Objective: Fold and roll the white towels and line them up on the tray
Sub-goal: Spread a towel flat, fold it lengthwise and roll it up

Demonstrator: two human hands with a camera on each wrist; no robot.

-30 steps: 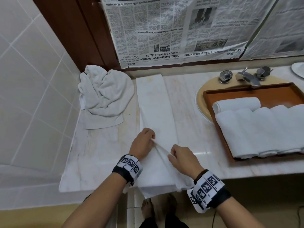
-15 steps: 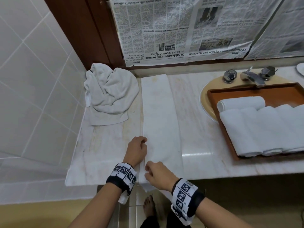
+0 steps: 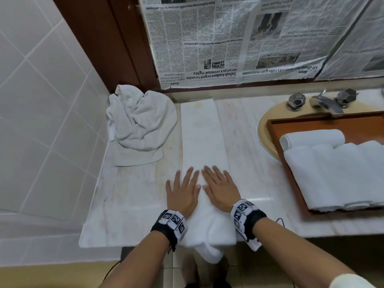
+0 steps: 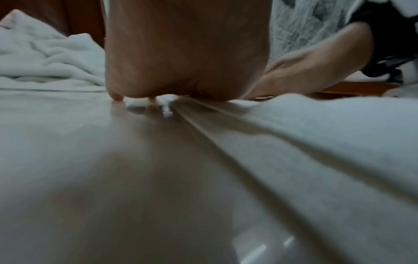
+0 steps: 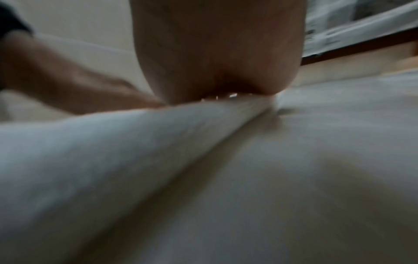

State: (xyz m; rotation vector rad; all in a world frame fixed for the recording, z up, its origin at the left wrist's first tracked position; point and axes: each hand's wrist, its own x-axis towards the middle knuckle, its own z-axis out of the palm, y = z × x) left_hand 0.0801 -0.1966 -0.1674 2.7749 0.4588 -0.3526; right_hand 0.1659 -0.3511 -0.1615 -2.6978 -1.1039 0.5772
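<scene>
The left hand point(image 3: 182, 192) and right hand point(image 3: 220, 190) lie flat, fingers straight and spread, pressing side by side on a long folded white towel point(image 3: 204, 142) stretched along the marble counter point(image 3: 133, 194). Its near end droops off the counter edge. Both wrist views are blurred, fingers hidden behind the palms. To the right, a wooden tray point(image 3: 276, 129) of rolled towels point(image 3: 332, 173) is cut off by the frame. A crumpled towel point(image 3: 139, 123) lies far left.
</scene>
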